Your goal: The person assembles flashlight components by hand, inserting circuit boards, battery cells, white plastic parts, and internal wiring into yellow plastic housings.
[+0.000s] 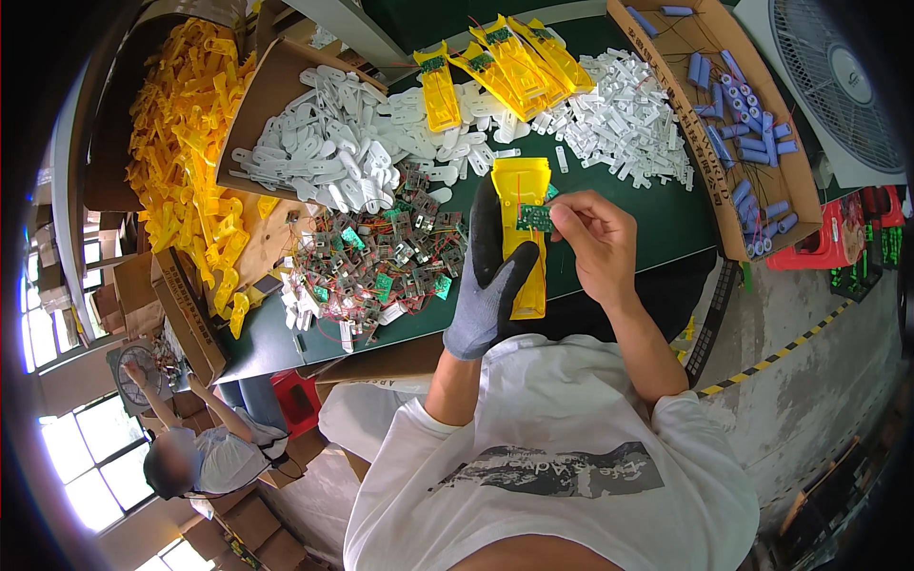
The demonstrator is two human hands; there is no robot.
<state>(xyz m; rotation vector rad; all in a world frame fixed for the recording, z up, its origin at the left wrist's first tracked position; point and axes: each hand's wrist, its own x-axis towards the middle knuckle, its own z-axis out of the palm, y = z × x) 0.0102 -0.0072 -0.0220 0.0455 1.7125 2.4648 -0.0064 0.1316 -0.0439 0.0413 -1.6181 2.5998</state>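
My left hand (486, 281), in a grey and black work glove, is closed around a long yellow plastic housing (529, 297) with its hollow side up. Against the housing's upper part lies a small green circuit board (532, 218). The thumb and bent fingers of my bare right hand (598, 246) pinch the board at its right edge. A thin red wire shows just above the board. Whether the board touches the housing's floor, I cannot tell.
Left of my glove lies a heap of wired circuit boards (381, 257). Beyond are white plastic strips (333, 133), small white parts (624, 114) and yellow housings with boards (519, 71). Yellow parts (186, 124) fill the far left. A carton (700, 157) holds blue cylindrical cells (752, 143).
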